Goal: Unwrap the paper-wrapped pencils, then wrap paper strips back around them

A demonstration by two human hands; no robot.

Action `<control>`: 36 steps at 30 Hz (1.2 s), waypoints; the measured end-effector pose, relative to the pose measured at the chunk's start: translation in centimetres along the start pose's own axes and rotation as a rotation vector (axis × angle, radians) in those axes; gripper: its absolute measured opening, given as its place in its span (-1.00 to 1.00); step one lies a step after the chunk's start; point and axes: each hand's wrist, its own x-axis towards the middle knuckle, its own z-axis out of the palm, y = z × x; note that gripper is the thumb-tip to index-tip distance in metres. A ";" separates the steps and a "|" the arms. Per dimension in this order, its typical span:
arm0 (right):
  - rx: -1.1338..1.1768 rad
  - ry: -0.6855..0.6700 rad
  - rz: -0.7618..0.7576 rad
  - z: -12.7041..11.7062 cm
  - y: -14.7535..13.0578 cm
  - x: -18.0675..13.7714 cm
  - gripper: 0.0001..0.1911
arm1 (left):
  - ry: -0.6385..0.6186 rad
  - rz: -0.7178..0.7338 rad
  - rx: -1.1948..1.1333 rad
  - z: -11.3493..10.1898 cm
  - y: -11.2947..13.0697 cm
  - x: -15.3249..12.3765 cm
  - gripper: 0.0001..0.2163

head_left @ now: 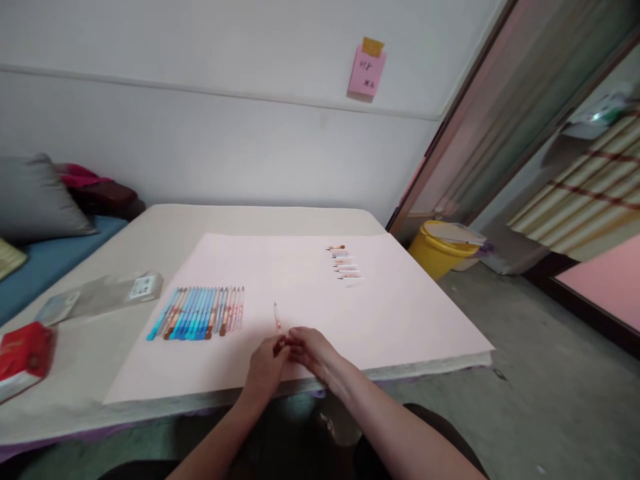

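A slim pale pencil (275, 315) stands point-up from between my hands, near the front edge of the pink sheet (300, 267). My left hand (268, 363) pinches its lower end. The curled fingers of my right hand (311, 350) meet the same end from the other side; the exact grip is hidden. To the left lies a neat row of pencils (200, 312) in blue, brown and pinkish white, points facing away from me. Farther off on the right, several short dark-pointed pieces (345, 262) lie in a column, points to the left.
A clear plastic bag (110, 293) and a red-and-white packet (25, 357) lie on the table's left side. A grey cushion (43, 200) rests beyond them. On the floor at right stands a yellow bucket (437, 250). A pink note (367, 70) is taped to the wall.
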 end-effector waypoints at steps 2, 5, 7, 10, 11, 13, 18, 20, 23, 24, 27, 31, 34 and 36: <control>0.035 0.028 0.011 0.0 0.4 0.8 -0.92 | -0.048 0.020 -0.064 0.6 0.6 -1.1 -0.69; 0.061 0.086 -0.012 -0.1 0.4 1.4 -0.94 | -0.153 0.079 -0.136 1.0 1.2 -2.1 -0.77; 0.074 0.114 -0.039 -0.1 -0.1 1.2 -0.97 | -0.178 0.065 -0.202 0.7 1.3 -2.0 -0.84; 0.071 0.089 -0.048 0.2 -1.0 -0.1 -0.89 | -0.046 -0.088 -0.459 -0.5 1.1 -0.9 -0.83; 0.069 0.049 -0.037 0.4 -1.3 -0.6 -0.87 | 0.008 -0.153 -0.590 -1.1 1.1 -0.5 -0.83; 0.071 -0.082 0.002 1.1 -1.5 -1.8 -0.84 | 0.014 -0.225 -0.882 -2.0 1.2 0.1 -0.76; 0.001 -0.293 0.111 2.5 -0.7 -3.7 -0.76 | -0.209 -0.229 -1.222 -2.8 1.3 0.2 -0.71; -0.058 -0.260 0.103 2.7 -0.4 -4.0 -0.74 | -0.183 -0.222 -1.224 -2.7 1.2 0.0 -0.76; -0.143 -0.189 0.045 2.9 -0.1 -4.0 -0.71 | -0.128 -0.239 -1.201 -2.7 1.2 -0.2 -0.81; -0.174 -0.169 0.016 3.0 0.0 -4.0 -0.69 | -0.108 -0.242 -1.188 -2.7 1.2 -0.2 -0.82; -0.285 -0.108 -0.094 3.4 0.4 -4.0 -0.63 | -0.059 -0.239 -1.143 -2.9 1.4 -0.2 -0.84; -0.378 -0.041 -0.211 3.8 0.9 -4.0 -0.63 | 0.037 -0.268 -1.035 -2.7 1.4 -0.1 -0.78; -0.366 -0.031 -0.179 3.6 0.8 -4.2 -0.65 | 0.011 -0.269 -1.048 -2.6 1.4 -0.1 -0.79; -0.332 -0.031 -0.148 3.3 0.5 -4.2 -0.66 | -0.059 -0.252 -1.162 -2.7 1.5 -0.1 -0.79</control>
